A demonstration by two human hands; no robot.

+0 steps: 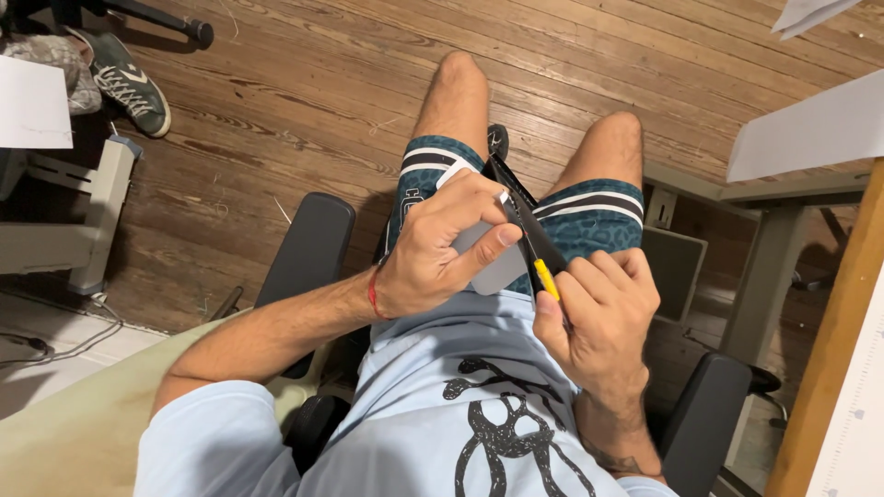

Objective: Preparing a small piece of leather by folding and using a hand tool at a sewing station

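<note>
Work midway: left hand [433, 253] clamped on grey pad [483, 262], right hand [603, 308] pinching yellow-handled tool [545, 276] (tip against edge); unfinished.

Hidden and cut-off parts

The left hand [433, 253] covers most of the grey flat piece [493, 267], so its shape is not clear. The yellow tool [546, 279] disappears inside the right hand [603, 317]. The top edge cuts the shoe [129, 83]; the right edge cuts the white sheet [810, 129].
</note>
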